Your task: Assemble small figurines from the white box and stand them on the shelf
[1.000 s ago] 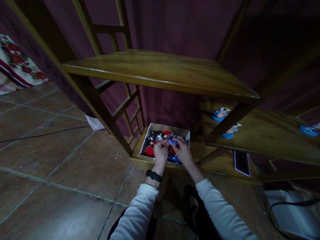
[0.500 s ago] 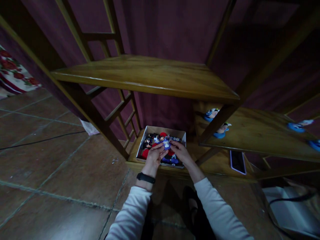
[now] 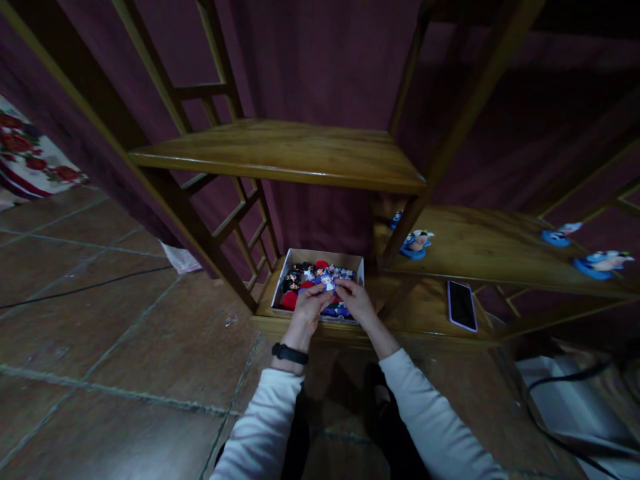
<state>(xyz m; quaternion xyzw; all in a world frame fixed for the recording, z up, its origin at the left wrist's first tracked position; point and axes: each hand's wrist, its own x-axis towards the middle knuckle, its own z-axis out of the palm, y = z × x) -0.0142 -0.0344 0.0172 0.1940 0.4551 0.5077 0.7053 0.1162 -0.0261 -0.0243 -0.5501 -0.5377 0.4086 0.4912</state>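
Note:
Between my two hands is a small white-and-purple figurine (image 3: 328, 283), held over an open cardboard box (image 3: 360, 267). My left hand (image 3: 309, 308) grips it from the left, fingers closed at its base. From the right, my right hand (image 3: 354, 299) pinches it with the fingertips. Several small figurines lie in the box, some with black parts and red bases, others purple and white. A red one (image 3: 321, 265) shows at the back. My hands and the held figurine hide part of the box's contents.
The box stands on the bottom board of a wooden shelf unit, under an upper shelf (image 3: 280, 153). To the right lies a phone (image 3: 462, 306). Blue-based figurines, one at the post (image 3: 416, 245), another farther right (image 3: 603, 264), stand on a middle shelf. A slanting post (image 3: 400, 233) divides the unit.
The view has shifted so that the shelf unit's right side shows more. Both hands still hold the figurine over the box, with its face turned slightly more upright.

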